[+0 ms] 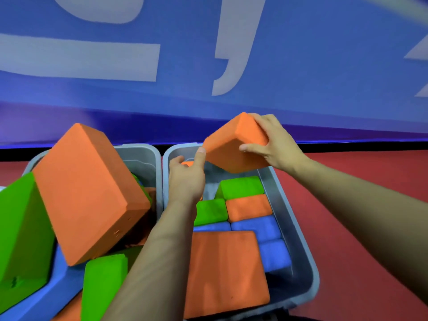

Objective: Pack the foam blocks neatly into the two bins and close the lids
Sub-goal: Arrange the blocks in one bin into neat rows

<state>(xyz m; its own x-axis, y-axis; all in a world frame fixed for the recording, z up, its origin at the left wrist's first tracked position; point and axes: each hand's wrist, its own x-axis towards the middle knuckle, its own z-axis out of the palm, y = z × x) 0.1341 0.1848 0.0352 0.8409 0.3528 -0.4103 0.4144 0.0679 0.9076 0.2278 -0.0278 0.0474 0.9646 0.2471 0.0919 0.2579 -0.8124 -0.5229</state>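
Your right hand [273, 144] grips an orange block [234, 147] at upper centre, fingers curled over its far corner, thumb on the near face, held tilted above the right bin [298, 223]. Your left hand [185, 179] reaches up beside it, fingers loosely curled, forefinger tip touching the block's left corner, holding nothing. Below, green, orange and blue blocks lie packed flat in that bin. At left, the left bin [148, 156] overflows with a big tilted orange slab [85, 191] and green blocks [20, 230]. Both bins sit on a red floor [361, 228]; a blue banner with white lettering [301, 66] fills the top half.
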